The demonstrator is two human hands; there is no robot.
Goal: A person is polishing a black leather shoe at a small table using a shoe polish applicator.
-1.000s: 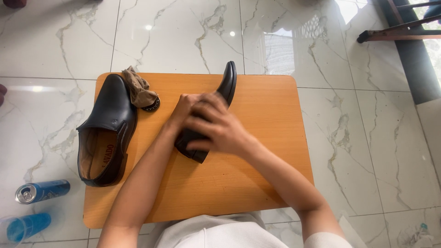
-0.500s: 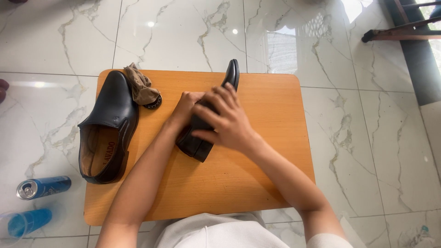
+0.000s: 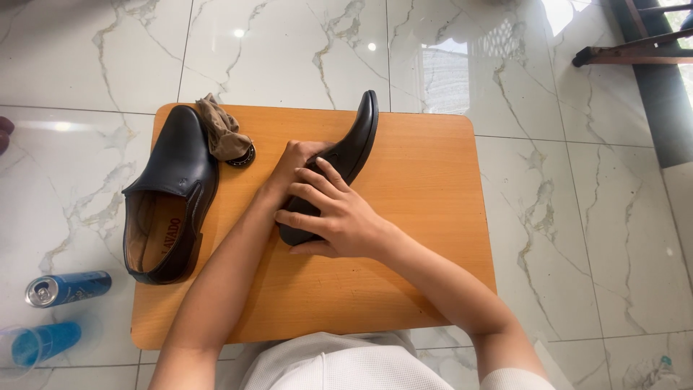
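A black leather shoe lies on its side in the middle of a small wooden table, toe pointing away from me. My left hand grips its upper side near the opening. My right hand lies over the heel end, fingers spread across it. A second black shoe stands upright at the table's left edge, its tan insole showing. A crumpled brown cloth rests against that shoe's toe, partly covering a small round black tin.
The table stands on a glossy white marble floor. A blue drink can lies on its side at the left, and a blue plastic cup lies below it. Dark wooden furniture legs show at the top right.
My right hand has slid along the shoe toward its heel end, and the shoe's toe has swung slightly farther away. The left hand keeps its hold.
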